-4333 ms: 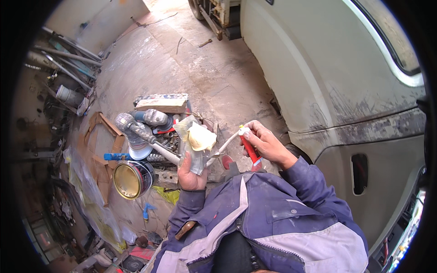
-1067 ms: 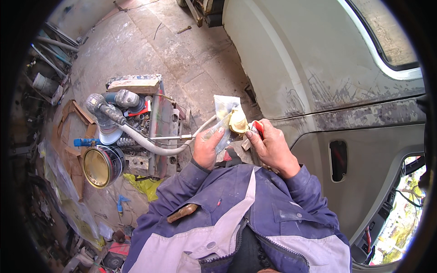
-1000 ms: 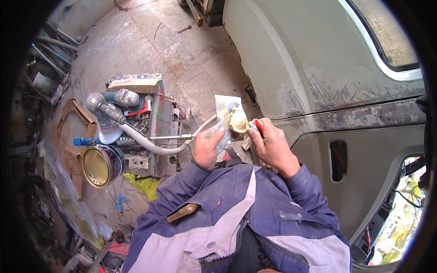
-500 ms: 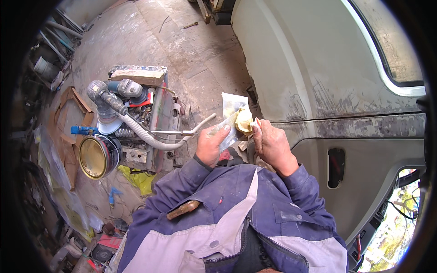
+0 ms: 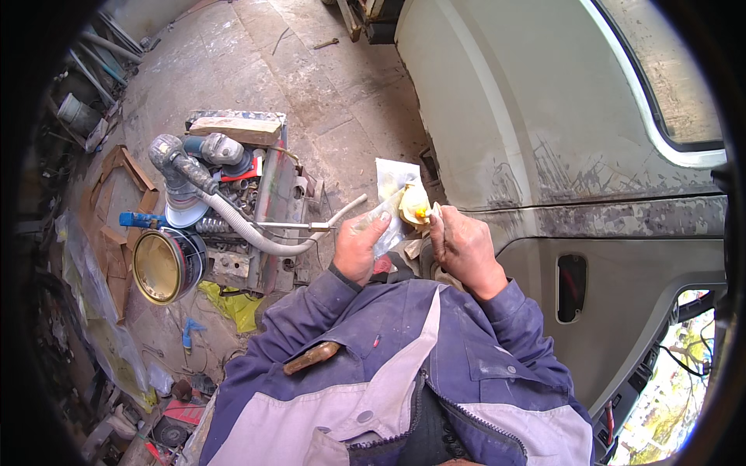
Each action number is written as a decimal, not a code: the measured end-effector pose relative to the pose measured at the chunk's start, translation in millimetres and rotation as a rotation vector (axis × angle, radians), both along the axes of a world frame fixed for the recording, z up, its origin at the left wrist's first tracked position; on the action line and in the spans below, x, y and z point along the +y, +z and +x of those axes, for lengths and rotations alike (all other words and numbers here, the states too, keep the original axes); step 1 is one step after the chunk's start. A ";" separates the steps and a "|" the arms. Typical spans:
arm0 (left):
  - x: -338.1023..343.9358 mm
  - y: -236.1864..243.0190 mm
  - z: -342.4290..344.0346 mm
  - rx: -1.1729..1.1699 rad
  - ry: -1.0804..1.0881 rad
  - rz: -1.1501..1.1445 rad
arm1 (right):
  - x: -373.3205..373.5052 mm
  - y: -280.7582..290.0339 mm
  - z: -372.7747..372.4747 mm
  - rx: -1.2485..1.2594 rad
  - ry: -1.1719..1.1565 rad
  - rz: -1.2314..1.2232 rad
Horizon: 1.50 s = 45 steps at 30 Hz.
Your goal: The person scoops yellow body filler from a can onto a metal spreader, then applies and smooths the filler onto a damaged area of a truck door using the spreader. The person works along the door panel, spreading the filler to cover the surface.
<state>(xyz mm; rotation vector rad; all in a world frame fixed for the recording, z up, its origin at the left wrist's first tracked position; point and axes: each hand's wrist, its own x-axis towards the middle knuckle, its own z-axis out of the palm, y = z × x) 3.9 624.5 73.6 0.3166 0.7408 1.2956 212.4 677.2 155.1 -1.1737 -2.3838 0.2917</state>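
Dusty floor (image 5: 342,85); cream paste (image 5: 410,206), apparently on film (image 5: 392,174), in left hand (image 5: 357,250).

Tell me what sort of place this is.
Probably a vehicle body repair workshop: there's a scuffed vehicle side panel on the right, a grey power tool with a pale hose, and pale paste in the left hand's sheet.

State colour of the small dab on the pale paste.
Yellow-orange; the dab shows best in the head view.
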 end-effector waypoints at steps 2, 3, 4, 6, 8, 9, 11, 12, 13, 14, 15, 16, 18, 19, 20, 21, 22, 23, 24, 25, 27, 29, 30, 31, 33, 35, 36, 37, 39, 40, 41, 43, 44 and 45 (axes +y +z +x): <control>-0.1 1.6 -2.1 -0.014 0.008 -0.040 | -2.9 1.9 0.0 0.045 0.012 -0.015; -0.8 2.4 -4.0 -0.052 0.022 -0.012 | -4.5 3.4 0.1 0.096 0.030 -0.020; -1.4 3.0 -6.2 -0.080 0.041 -0.009 | -6.3 5.2 0.0 0.102 0.014 -0.079; -4.9 3.6 -14.2 -0.127 0.094 -0.005 | -7.7 7.5 -1.2 0.319 0.005 -0.085; -12.1 3.2 -27.9 -0.173 0.166 0.023 | -3.2 4.0 -6.2 0.480 0.011 -0.051; -17.3 2.8 -36.5 -0.152 0.206 0.001 | 0.2 0.9 -8.8 0.492 -0.038 -0.134; -31.0 1.5 -54.2 -0.137 0.286 0.013 | 17.0 -17.2 -24.0 0.407 -0.122 -0.154; -40.7 1.1 -61.9 -0.086 0.331 0.013 | 26.8 -29.9 -33.6 0.352 -0.139 -0.269; -50.8 0.7 -70.0 -0.072 0.356 0.022 | 36.4 -45.9 -47.8 0.299 -0.129 -0.319; -61.7 0.6 -77.8 -0.058 0.379 0.033 | 46.5 -62.0 -62.6 0.278 -0.127 -0.478; -73.8 0.8 -84.9 -0.043 0.399 0.041 | 54.5 -77.2 -77.6 0.237 -0.127 -0.629; -85.5 1.0 -91.6 -0.038 0.389 0.050 | 60.0 -92.1 -96.6 0.189 -0.031 -0.585; -105.0 0.4 -97.5 -0.017 0.459 0.043 | 69.6 -116.0 -142.6 0.044 0.156 -0.552; -114.3 0.2 -100.0 -0.006 0.491 0.037 | 73.6 -124.6 -169.4 0.044 0.213 -0.619; -122.1 -0.4 -101.9 0.021 0.516 0.015 | 74.2 -131.1 -197.5 0.122 0.270 -0.605; -129.3 -1.0 -103.1 0.003 0.544 0.018 | 76.1 -135.4 -227.1 0.121 0.299 -0.624; -135.5 -2.1 -103.9 -0.001 0.568 0.014 | 76.9 -138.5 -255.9 0.094 0.321 -0.616; -141.5 -3.2 -104.7 -0.004 0.585 0.007 | 76.4 -140.1 -279.1 0.080 0.364 -0.585; -147.9 -4.0 -106.0 0.015 0.602 -0.008 | 76.9 -141.5 -297.1 0.090 0.448 -0.581; -154.5 -5.0 -108.1 0.019 0.622 -0.026 | 72.3 -144.1 -312.8 0.114 0.467 -0.566; -161.3 -10.0 -113.7 -0.001 0.616 -0.062 | 65.4 -153.3 -322.4 0.134 0.449 -0.582; -162.2 -17.3 -120.3 0.066 0.627 -0.044 | 59.1 -170.2 -306.9 0.254 0.386 -0.424; -159.6 -22.0 -122.0 0.015 0.614 -0.042 | 58.6 -181.0 -282.7 0.284 0.354 -0.389; -160.0 -23.9 -125.4 -0.006 0.609 -0.066 | 53.9 -192.5 -259.3 0.356 0.337 -0.293; -152.4 -29.5 -131.2 -0.029 0.563 -0.077 | 54.0 -211.6 -187.3 0.218 0.278 -0.211; -140.9 -33.9 -135.8 -0.041 0.513 -0.074 | 64.3 -218.5 -95.0 -0.182 0.219 -0.144; -134.8 -35.9 -136.2 -0.039 0.481 -0.058 | 77.6 -214.6 -44.5 -0.421 0.222 -0.109; -129.1 -36.6 -137.2 -0.023 0.428 -0.052 | 89.7 -205.0 3.2 -0.672 0.183 -0.057; -113.9 -40.0 -136.5 0.005 0.337 -0.030 | 131.3 -176.1 85.1 -1.052 0.027 0.019; -107.1 -41.0 -134.7 -0.001 0.288 -0.017 | 156.0 -158.4 118.3 -1.141 -0.018 0.133; -99.8 -42.3 -130.4 -0.009 0.252 -0.007 | 180.2 -143.1 144.4 -1.164 -0.078 0.208; -87.4 -42.1 -121.5 -0.013 0.185 0.004 | 220.9 -126.8 178.4 -0.959 -0.110 0.314; -82.7 -40.4 -115.1 0.017 0.201 -0.041 | 232.3 -131.8 186.3 -1.101 -0.111 0.247; -77.7 -38.7 -107.0 0.010 0.191 -0.028 | 239.7 -143.0 192.8 -1.131 -0.071 0.324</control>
